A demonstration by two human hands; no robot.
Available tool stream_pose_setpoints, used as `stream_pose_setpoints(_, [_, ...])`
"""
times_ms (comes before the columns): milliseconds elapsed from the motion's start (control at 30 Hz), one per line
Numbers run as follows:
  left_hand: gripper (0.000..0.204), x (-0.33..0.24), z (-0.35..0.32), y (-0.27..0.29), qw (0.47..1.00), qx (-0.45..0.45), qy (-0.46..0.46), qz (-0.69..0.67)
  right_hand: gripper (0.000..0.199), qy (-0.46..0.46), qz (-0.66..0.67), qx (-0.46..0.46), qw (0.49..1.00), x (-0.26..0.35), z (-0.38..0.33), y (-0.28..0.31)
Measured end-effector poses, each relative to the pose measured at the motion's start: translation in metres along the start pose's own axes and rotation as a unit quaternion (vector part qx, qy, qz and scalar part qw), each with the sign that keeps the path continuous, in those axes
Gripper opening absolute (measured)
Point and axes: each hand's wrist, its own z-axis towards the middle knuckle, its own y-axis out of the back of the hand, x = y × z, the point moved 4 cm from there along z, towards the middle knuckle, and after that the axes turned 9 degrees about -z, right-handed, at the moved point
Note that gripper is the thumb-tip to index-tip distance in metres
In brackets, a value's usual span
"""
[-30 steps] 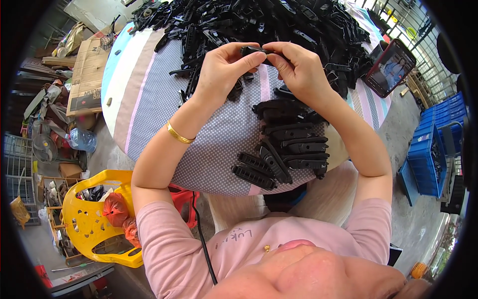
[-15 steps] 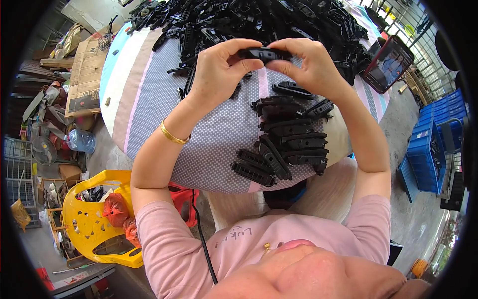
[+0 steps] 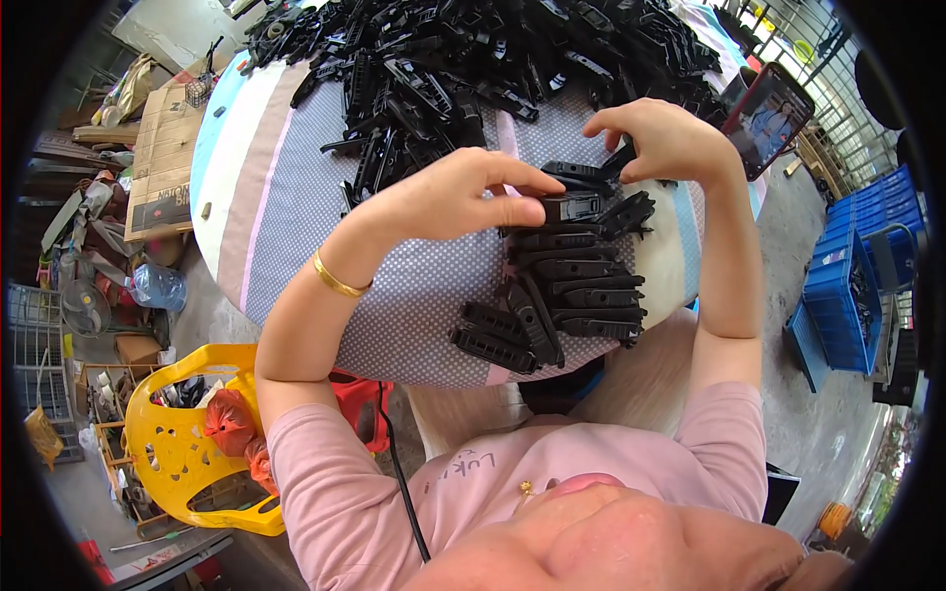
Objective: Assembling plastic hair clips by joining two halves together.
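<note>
Lined up near the table's front edge is a row of narrow black plastic parts [image 3: 591,269], with a few more lying crosswise on its left. My left hand [image 3: 473,194] has its thumb and index finger closed about the left end of one black plastic part [image 3: 574,208], low at the far end of this row. Just beyond it, my right hand [image 3: 670,143] is bent over another black part [image 3: 581,173]. Its thumb is close to that part's right end, and the fingers are spread apart. Another black part [image 3: 629,213] lies slanted at the row's right.
A large heap of similar black parts [image 3: 443,79] covers the table's far side. A phone [image 3: 774,123] stands at the table's right edge. Left of me is a yellow plastic chair [image 3: 163,433] with red bags [image 3: 229,419]; blue crates [image 3: 843,295] stand on the right.
Both hands came down toward me from near the heap, where they held one black part together. That part now lies at the row's far end, and my right hand has let go and moved right.
</note>
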Motion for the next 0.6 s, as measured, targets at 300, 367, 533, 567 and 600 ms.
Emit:
stream_pose_setpoints(300, [0.034, 0.025, 0.0, 0.029, 0.845, -0.204, -0.049, 0.492, 0.041, 0.07, 0.017, -0.285, 0.956, 0.005, 0.025, 0.001])
stream_pose_setpoints(367, [0.032, 0.024, 0.003, 0.029, 0.843, -0.201, -0.03, 0.498, 0.037, 0.041, 0.118, -0.271, 0.955, 0.013, 0.026, 0.003])
stream_pose_setpoints(533, [0.028, 0.024, 0.01, 0.029, 0.833, -0.184, 0.006, 0.522, 0.035, 0.092, 0.275, -0.298, 0.909, 0.014, 0.033, -0.008])
stream_pose_setpoints(567, [0.025, 0.018, 0.008, 0.03, 0.821, -0.23, -0.047, 0.52, 0.035, 0.09, 0.313, -0.285, 0.901, 0.015, 0.034, -0.009])
stream_pose_setpoints(600, [0.024, 0.013, 0.005, 0.031, 0.805, -0.275, -0.101, 0.516, 0.035, 0.091, 0.313, -0.285, 0.901, 0.017, 0.034, -0.008])
